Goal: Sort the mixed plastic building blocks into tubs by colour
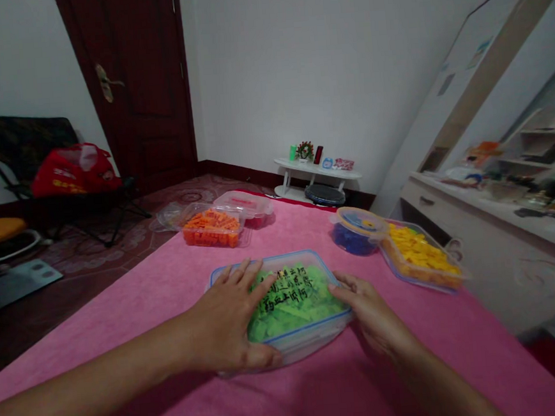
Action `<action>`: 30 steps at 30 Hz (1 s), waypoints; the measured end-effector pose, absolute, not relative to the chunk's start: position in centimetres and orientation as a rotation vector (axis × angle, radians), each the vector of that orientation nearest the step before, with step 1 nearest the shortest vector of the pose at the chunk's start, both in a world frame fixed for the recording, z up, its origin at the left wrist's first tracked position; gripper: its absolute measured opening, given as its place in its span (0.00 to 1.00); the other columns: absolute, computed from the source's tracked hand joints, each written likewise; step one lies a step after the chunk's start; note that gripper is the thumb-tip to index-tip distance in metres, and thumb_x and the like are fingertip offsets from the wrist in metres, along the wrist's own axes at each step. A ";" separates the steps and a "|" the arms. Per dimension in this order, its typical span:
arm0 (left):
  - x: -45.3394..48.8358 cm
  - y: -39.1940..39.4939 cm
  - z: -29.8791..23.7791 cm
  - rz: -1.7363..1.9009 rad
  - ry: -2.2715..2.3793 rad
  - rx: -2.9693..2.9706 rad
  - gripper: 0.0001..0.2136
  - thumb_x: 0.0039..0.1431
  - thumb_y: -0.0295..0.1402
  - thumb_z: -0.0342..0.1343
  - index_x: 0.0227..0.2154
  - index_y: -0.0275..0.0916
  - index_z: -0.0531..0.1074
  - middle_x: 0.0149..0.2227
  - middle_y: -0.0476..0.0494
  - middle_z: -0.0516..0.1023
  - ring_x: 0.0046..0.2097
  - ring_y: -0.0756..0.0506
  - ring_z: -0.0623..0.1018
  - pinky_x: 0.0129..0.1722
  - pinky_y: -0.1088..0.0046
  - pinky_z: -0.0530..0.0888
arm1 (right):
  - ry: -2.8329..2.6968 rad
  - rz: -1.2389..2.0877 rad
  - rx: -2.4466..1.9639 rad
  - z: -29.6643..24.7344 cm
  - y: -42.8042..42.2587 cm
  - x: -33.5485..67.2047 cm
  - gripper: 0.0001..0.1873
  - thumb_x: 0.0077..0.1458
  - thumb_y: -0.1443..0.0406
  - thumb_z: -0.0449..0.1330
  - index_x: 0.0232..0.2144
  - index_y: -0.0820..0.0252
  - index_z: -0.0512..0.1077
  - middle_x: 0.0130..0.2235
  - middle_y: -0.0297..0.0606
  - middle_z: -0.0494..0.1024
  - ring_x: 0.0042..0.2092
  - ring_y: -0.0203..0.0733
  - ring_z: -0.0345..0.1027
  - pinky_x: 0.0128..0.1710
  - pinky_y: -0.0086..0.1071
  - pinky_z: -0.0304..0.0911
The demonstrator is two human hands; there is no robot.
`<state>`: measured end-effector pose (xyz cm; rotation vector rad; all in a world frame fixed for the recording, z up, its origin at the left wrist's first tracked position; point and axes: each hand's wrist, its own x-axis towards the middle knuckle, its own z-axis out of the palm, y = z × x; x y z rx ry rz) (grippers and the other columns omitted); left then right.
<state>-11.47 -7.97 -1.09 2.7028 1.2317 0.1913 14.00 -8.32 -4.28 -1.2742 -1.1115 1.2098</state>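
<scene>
A clear plastic food container (296,325) with a blue-rimmed, see-through lid sits in front of me on the pink tablecloth. Green pieces show through the lid, which has black handwritten characters on it. My left hand (231,317) grips the container's left side from above, fingertips at the far rim and thumb along the near edge. At the right edge, my right hand (365,307) holds it, thumb on the lid's corner and some fingers hidden along the side.
A container of orange pieces (212,229) stands at the far left, beside a clear-lidded container with red contents (259,217). To the right are a round blue tub (355,237) with a yellow-rimmed lid and a box of yellow pieces (420,251). Beyond lies a white cabinet (496,248).
</scene>
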 end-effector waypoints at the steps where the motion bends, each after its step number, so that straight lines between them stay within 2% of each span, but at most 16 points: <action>1: -12.2 -7.9 -1.0 0.171 1.223 2.724 0.48 0.42 0.58 0.54 0.64 0.40 0.48 0.66 0.32 0.43 0.64 0.28 0.50 0.59 0.46 0.53 | -1.084 1.280 -1.258 -4.1 -8.4 13.3 0.19 0.44 0.62 0.63 0.41 0.64 0.73 0.41 0.48 0.78 0.45 0.51 0.72 0.45 0.43 0.66; 6: -17.5 -7.2 -0.3 0.128 1.138 2.795 0.43 0.44 0.44 0.59 0.63 0.43 0.50 0.66 0.40 0.46 0.64 0.33 0.54 0.61 0.57 0.58 | -1.076 1.412 -1.159 -4.2 -9.1 9.8 0.26 0.40 0.62 0.66 0.43 0.63 0.69 0.48 0.50 0.74 0.50 0.52 0.68 0.49 0.43 0.63; 9: -20.3 -7.5 0.4 0.129 1.128 2.786 0.42 0.44 0.39 0.59 0.64 0.48 0.48 0.66 0.45 0.47 0.64 0.34 0.56 0.61 0.58 0.58 | -1.106 1.459 -1.124 -4.6 -9.9 8.3 0.28 0.39 0.60 0.67 0.43 0.64 0.68 0.50 0.52 0.72 0.53 0.52 0.66 0.51 0.44 0.61; 13: -21.4 -8.0 0.3 0.063 1.145 2.758 0.40 0.48 0.47 0.57 0.63 0.53 0.47 0.66 0.47 0.45 0.65 0.32 0.51 0.61 0.50 0.52 | -1.182 1.503 -1.127 -4.8 -10.8 6.8 0.24 0.43 0.58 0.64 0.42 0.63 0.67 0.46 0.50 0.74 0.49 0.50 0.68 0.50 0.45 0.62; 17: -20.7 -7.4 -1.0 0.045 1.239 2.764 0.42 0.44 0.57 0.55 0.63 0.55 0.47 0.67 0.46 0.44 0.65 0.28 0.44 0.59 0.41 0.43 | -1.215 1.438 -1.144 -5.3 -11.6 4.9 0.21 0.43 0.63 0.62 0.42 0.59 0.67 0.47 0.45 0.74 0.49 0.47 0.68 0.51 0.42 0.62; 22: -21.1 -6.3 -1.5 0.127 1.254 2.740 0.42 0.39 0.55 0.59 0.60 0.56 0.54 0.65 0.47 0.51 0.64 0.29 0.50 0.61 0.46 0.45 | -1.206 1.502 -1.068 -6.2 -12.8 3.2 0.31 0.41 0.67 0.62 0.51 0.55 0.62 0.55 0.43 0.67 0.55 0.47 0.62 0.48 0.39 0.65; 25: -21.6 -6.1 -1.2 0.120 1.211 2.767 0.42 0.39 0.54 0.60 0.60 0.55 0.55 0.65 0.47 0.52 0.64 0.30 0.53 0.61 0.48 0.46 | -1.319 1.551 -1.104 -6.2 -12.5 4.2 0.37 0.39 0.67 0.64 0.55 0.56 0.59 0.56 0.45 0.65 0.56 0.47 0.61 0.47 0.38 0.66; 28: -21.9 -6.1 -0.9 0.059 1.213 2.787 0.43 0.39 0.55 0.59 0.61 0.55 0.53 0.66 0.46 0.49 0.64 0.29 0.52 0.60 0.46 0.47 | -1.391 1.557 -1.194 -5.6 -11.0 8.1 0.36 0.39 0.64 0.65 0.53 0.59 0.62 0.52 0.49 0.69 0.52 0.49 0.65 0.42 0.38 0.67; 30: -21.7 -6.3 -0.6 0.035 1.223 2.779 0.42 0.41 0.55 0.58 0.61 0.54 0.52 0.66 0.45 0.48 0.64 0.29 0.52 0.60 0.46 0.48 | -1.334 1.351 -1.316 -5.1 -9.7 12.5 0.34 0.38 0.62 0.66 0.50 0.59 0.64 0.50 0.49 0.71 0.50 0.49 0.67 0.41 0.38 0.67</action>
